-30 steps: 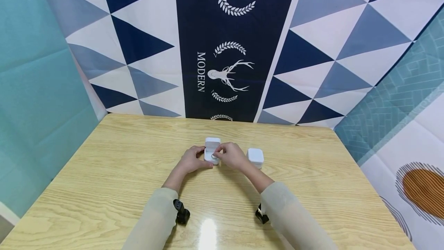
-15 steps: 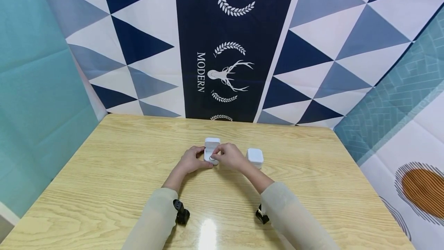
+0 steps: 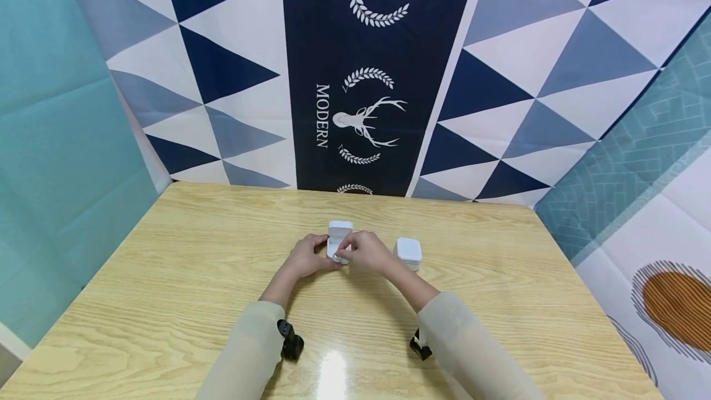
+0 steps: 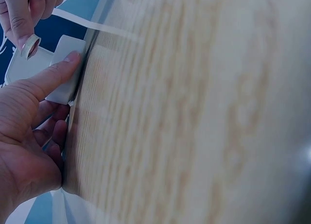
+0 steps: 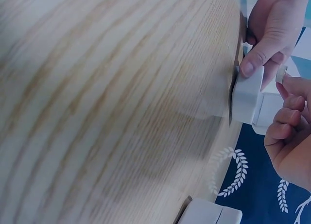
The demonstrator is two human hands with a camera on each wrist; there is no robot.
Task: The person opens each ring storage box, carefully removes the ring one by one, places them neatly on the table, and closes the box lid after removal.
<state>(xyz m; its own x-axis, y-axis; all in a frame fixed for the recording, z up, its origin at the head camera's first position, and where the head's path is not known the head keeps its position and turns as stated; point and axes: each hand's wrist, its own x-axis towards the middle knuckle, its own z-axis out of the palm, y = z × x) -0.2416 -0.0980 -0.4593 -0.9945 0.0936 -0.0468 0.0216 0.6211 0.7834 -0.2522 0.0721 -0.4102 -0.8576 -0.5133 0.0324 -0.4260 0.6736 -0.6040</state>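
Note:
A white ring box [image 3: 340,226] stands on the table with its lid raised, near the middle of the head view. My left hand [image 3: 304,257] grips the box base [image 4: 68,46], thumb across its front and the other fingers partly hidden behind. Between the thumb and index finger of my right hand [image 3: 370,251] is a ring [image 4: 31,46], which they pinch above the open box. In the right wrist view the ring [image 5: 281,73] is seen nearly edge-on at the fingertips. The inside of the box is mostly hidden by my right hand.
A second white box [image 3: 408,250], closed, stands just right of my right hand; its corner shows in the right wrist view. The wooden table [image 3: 211,276] ends at a patterned cloth backdrop [image 3: 244,79]. Black wrist cameras [image 3: 291,341] sit at both sleeves.
My right hand has moved slightly left and nearer, taking the ring toward the front left of the open box. The left hand and both boxes stay in place.

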